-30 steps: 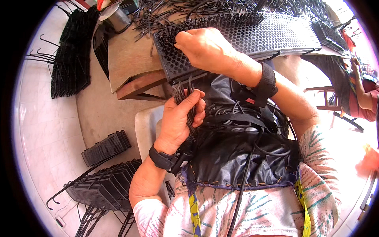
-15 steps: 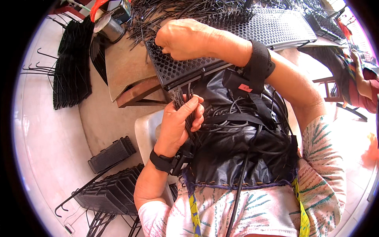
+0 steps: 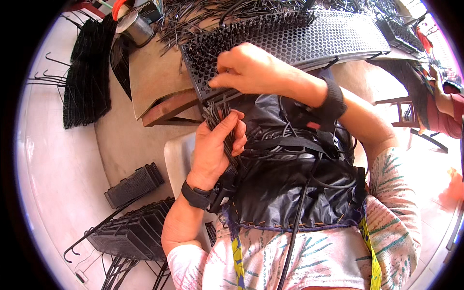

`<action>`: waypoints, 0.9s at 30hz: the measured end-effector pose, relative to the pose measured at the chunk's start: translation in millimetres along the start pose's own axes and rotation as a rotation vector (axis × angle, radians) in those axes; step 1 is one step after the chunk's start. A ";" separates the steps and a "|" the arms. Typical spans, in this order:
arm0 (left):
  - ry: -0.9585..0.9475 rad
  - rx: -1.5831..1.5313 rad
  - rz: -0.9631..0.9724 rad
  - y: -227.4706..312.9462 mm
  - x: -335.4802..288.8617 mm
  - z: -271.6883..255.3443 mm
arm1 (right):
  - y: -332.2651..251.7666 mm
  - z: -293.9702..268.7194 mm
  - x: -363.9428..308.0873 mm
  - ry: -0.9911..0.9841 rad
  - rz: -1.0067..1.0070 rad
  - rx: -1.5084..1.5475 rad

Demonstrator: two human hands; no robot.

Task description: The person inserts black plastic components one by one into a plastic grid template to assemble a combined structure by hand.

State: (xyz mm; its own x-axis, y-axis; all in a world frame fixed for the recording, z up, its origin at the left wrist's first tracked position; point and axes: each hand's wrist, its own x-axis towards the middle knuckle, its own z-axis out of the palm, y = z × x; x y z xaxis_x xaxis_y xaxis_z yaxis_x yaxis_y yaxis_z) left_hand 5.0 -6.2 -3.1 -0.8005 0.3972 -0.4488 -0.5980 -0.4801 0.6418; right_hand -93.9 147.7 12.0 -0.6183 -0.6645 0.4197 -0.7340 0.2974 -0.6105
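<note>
Thin black strips [image 3: 213, 115] are clasped in left hand [image 3: 216, 140], fingers curled; right hand [image 3: 251, 70] bent, pinch can't be told; black perforated panel [image 3: 338, 35] is part-filled with black tufts [image 3: 263, 28].

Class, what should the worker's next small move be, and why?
Probably bring the right hand to the bundle of thin black strips and pinch one: no strip shows clearly in that hand, the left hand holds the bundle close by, and the perforated panel, bristling with more strips along part of its far side, has many bare holes.
</note>
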 end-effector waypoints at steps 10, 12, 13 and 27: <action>0.047 -0.003 0.078 -1.4 1.9 4.7 | 1.3 -4.1 -25.9 0.166 0.502 0.433; 0.094 -0.030 0.058 -0.6 1.6 1.2 | 1.8 -14.6 -14.5 0.298 0.398 0.172; 0.105 -0.042 0.060 -0.3 1.4 0.2 | 5.1 -17.5 -10.3 0.335 0.358 0.052; 0.059 -0.054 0.063 1.3 2.1 0.2 | 22.5 10.6 13.5 0.258 0.142 -0.209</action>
State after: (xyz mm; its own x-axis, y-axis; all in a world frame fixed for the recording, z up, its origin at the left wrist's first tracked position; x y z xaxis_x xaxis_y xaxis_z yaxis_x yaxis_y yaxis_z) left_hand 2.6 -5.9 -3.1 -0.8368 0.3187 -0.4451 -0.5460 -0.5451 0.6362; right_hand -115.8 138.1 -3.2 -0.7492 -0.4194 0.5126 -0.6608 0.5260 -0.5355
